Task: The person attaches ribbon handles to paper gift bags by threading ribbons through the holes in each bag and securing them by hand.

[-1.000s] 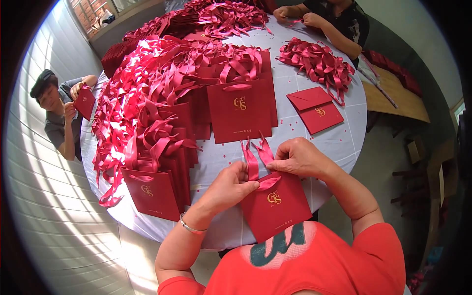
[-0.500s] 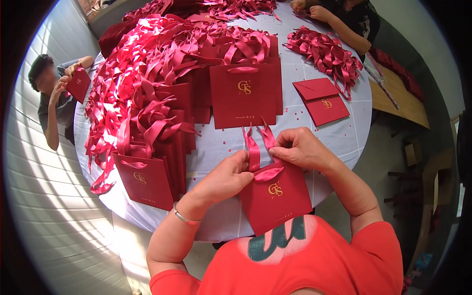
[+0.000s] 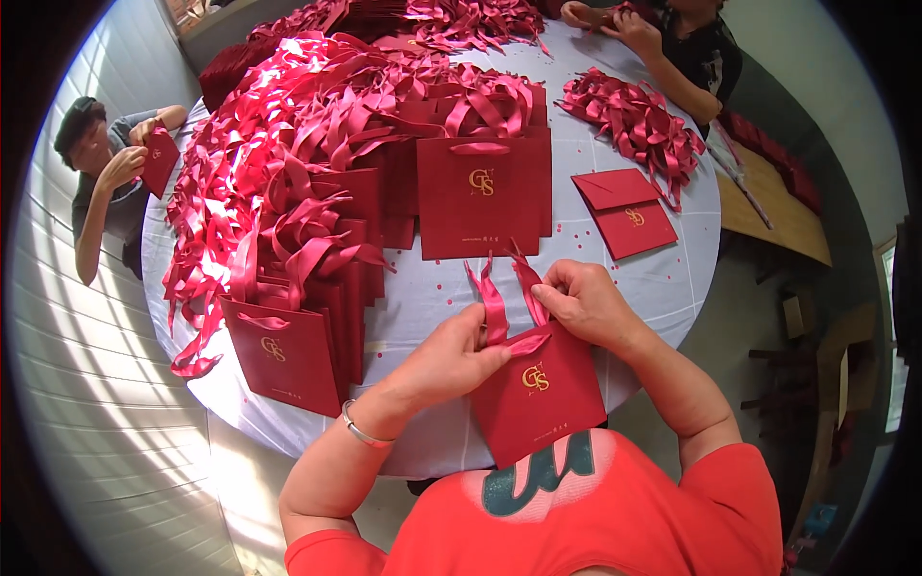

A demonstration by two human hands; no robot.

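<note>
At lower centre, your left hand [image 3: 459,353] closes thumb and fingers on a flat, rectangular, dark-red paper bag [image 3: 549,411]'s top edge; your right hand [image 3: 582,301] pinches its glossy pink satin ribbon [image 3: 530,286]. A curly ribbon heap [image 3: 288,144] fills upper left.

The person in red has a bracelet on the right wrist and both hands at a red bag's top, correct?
No: the head view shows the bracelet on the left wrist. Left hand and right hand are at the top of the red bag.
</note>
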